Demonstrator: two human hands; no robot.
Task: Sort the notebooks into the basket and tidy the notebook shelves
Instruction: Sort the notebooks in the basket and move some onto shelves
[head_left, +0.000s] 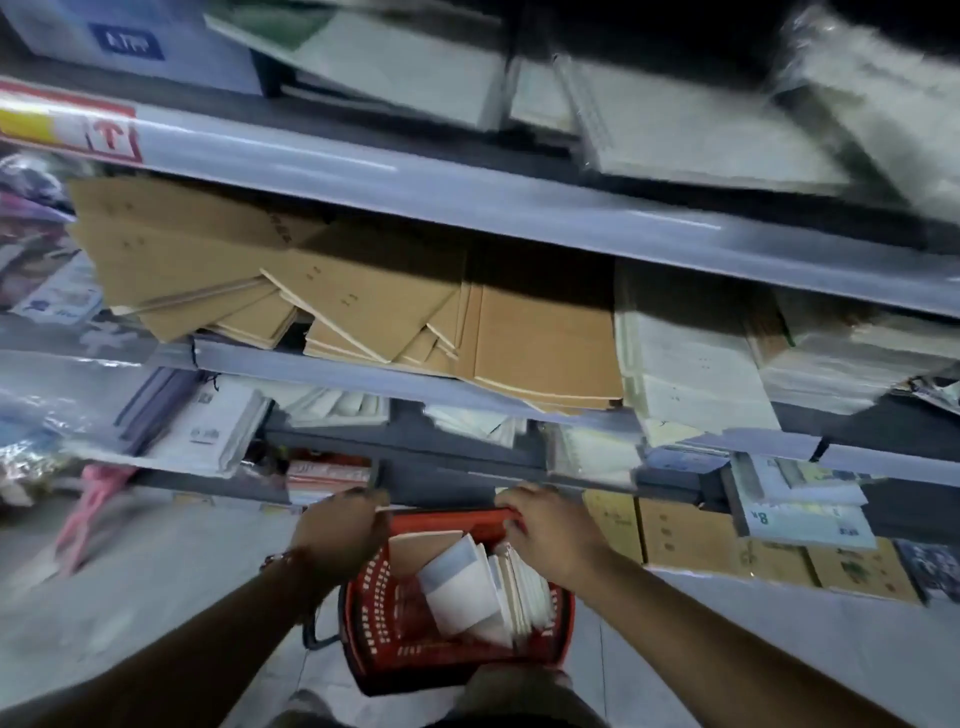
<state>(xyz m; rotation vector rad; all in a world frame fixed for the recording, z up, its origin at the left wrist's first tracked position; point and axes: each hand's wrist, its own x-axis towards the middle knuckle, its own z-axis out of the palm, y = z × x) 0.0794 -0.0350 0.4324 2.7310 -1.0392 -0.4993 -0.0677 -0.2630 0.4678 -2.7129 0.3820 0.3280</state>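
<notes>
At lower centre of the frame, left hand (340, 530) and right hand (550, 525) curl over the far rim of the red basket (374, 623). Notebooks (483, 587) stand loose inside: thin, floppy, likely heavy together. Kraft notebooks (363, 306) sprawl on the shelf (467, 202) at middle frame; best gripped by spines.

Two bare forearms reaching up from the lower frame edge toward centre, left hand (340, 530) at centre-left with fingers curled downward, bracelet at its wrist, right hand (553, 535) at centre-right, fingers curled, grip unclear
</notes>
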